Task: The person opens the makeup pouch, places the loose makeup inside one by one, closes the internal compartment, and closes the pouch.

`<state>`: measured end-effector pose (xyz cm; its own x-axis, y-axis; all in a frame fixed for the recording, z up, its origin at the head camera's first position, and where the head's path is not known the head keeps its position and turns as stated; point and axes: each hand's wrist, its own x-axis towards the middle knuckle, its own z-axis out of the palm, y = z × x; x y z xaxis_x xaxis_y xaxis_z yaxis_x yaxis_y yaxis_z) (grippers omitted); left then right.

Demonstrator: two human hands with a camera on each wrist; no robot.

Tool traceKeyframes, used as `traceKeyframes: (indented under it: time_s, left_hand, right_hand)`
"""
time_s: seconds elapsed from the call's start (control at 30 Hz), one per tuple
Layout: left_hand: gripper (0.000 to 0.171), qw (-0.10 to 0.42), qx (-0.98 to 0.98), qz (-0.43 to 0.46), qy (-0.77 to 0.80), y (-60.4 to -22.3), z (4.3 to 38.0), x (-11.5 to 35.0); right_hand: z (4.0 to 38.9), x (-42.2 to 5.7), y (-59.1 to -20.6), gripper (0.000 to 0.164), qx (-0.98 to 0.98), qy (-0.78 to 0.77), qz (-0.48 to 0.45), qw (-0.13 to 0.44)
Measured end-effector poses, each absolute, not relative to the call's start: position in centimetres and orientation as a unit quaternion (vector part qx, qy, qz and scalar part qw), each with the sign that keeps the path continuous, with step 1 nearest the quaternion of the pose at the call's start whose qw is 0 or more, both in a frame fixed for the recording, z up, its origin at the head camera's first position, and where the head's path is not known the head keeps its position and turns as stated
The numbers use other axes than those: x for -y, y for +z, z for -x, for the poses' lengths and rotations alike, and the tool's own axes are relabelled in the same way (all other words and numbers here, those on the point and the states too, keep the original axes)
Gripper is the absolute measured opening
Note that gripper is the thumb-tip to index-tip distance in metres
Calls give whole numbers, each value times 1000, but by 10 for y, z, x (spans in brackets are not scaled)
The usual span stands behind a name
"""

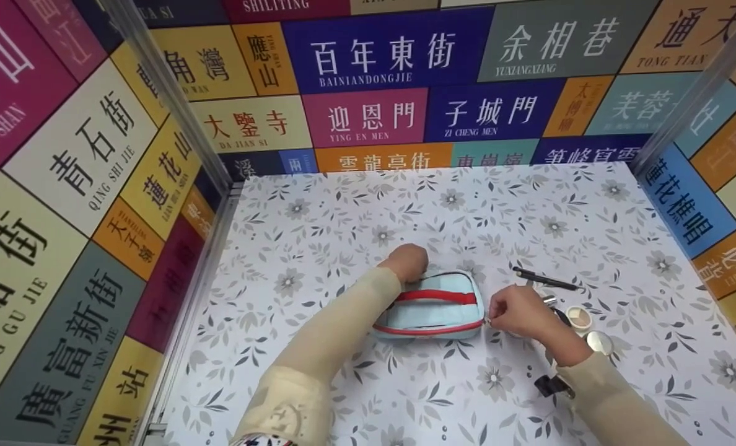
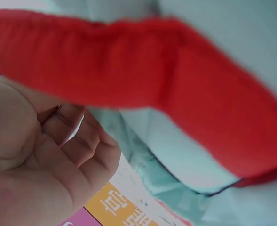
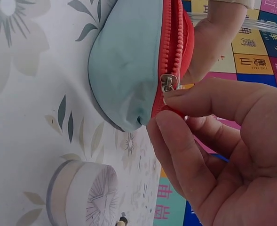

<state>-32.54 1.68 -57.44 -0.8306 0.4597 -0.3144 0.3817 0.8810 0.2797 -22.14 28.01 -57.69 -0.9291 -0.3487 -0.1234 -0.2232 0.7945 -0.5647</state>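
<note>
A pale blue zip pouch [image 1: 430, 313] with a red handle strap [image 1: 436, 296] and red zip edging lies on the patterned cloth. My left hand [image 1: 408, 263] is at its back left corner; the left wrist view shows curled fingers [image 2: 89, 148] against the blue fabric, with the thumb's grip hidden. At the front right corner, my right hand [image 1: 523, 313] pinches the zip pull [image 3: 169, 84] between thumb and finger. Beyond the metal slider, the two rows of red teeth [image 3: 172, 37] stand apart in the right wrist view.
Dark cosmetic pencils [image 1: 544, 279] lie behind my right hand. Beside its wrist are a round open powder pot [image 1: 578, 319] and a round lid-like disc [image 1: 600, 342]. A small black item [image 1: 552, 385] lies near the right sleeve. Printed panels [image 1: 380, 111] border the table.
</note>
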Motion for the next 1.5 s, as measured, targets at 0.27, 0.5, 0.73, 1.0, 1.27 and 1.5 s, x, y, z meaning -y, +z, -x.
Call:
traceKeyframes:
  time_s: [0.27, 0.5, 0.73, 1.0, 1.27, 1.5]
  left_hand:
    - [17, 223, -946, -203, 123, -574, 328, -14]
    - [16, 218, -944, -203, 142, -568, 323, -15]
    - [22, 210, -944, -239, 88, -567, 323, -17]
    - [22, 190, -948, -250, 60, -566, 320, -21]
    - [23, 171, -946, -271, 44, -562, 325, -26]
    - [13, 197, -937, -278, 70, -557, 332, -21]
  right_hand:
    - [220, -281, -577, 17, -935, -290, 158, 125]
    - [223, -285, -576, 15, -934, -296, 156, 126]
    - [228, -287, -574, 14, -932, -300, 168, 113]
    - [230, -285, -579, 14, -933, -297, 168, 115]
    - [225, -285, -580, 18, -931, -292, 182, 125]
    - [220, -284, -578, 17, -925, -302, 184, 138]
